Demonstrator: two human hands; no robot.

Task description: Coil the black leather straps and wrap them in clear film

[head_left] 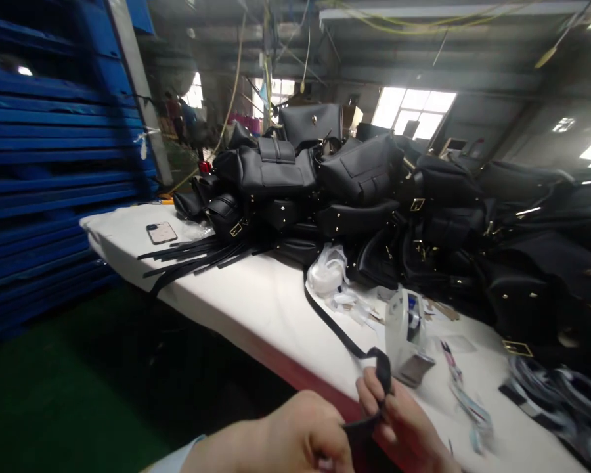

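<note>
Black strap [328, 318] runs over white table [256, 309] to its near edge. Right hand [398, 414] clamps it below a bend; left hand [312, 424], just beside, is curled around it. Tape dispenser [396, 328] stands just beyond, black bags [278, 174] piled behind.

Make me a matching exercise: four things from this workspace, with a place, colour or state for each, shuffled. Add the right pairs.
1. Strap
2. Phone
3. Stacked pallets
4. Bags

A. Blue
B. Piled along the far side of the table
C. Held in the right hand
D. Lying near the table's left end

Pairs: 1-C, 2-D, 3-A, 4-B
</note>
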